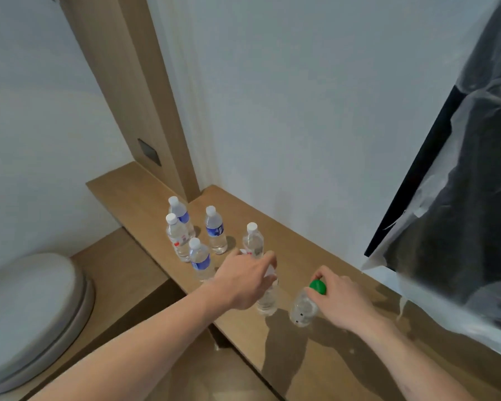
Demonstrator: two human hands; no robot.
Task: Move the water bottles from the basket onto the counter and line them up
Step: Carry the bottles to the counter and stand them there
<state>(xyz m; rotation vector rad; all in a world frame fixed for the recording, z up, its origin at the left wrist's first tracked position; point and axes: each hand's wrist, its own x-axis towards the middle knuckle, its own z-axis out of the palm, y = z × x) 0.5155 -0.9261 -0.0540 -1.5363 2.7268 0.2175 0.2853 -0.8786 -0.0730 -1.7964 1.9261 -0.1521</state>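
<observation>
**7 bottles stand on the wooden counter, 2 of them in hand**

The left hand (245, 280) curls over the top of a clear bottle (268, 299) standing on the counter (315, 351), hiding its cap. Just to the right, the right hand (337, 296) grips the top of a green-capped bottle (304, 306), fingers wrapped round its cap; this bottle leans slightly and its base meets the counter.

Beyond them, 5 white-capped bottles stand upright in a loose cluster, not a straight row: a red-marked bottle (253, 241) just past the left hand, a blue-labelled bottle (200, 260) near the front edge, another blue-labelled bottle (215, 230) behind it, and a far pair (178, 227) close together at the left.

The counter is pale wood and runs from the near right to the far left along a white wall (301, 111). A wooden post (133, 91) with a dark switch plate (149, 151) rises at its far end. A dark panel under plastic film (457, 183) hangs at the right. Lower left, a toilet lid (32, 308) sits beside a lower wooden ledge (119, 261).
</observation>
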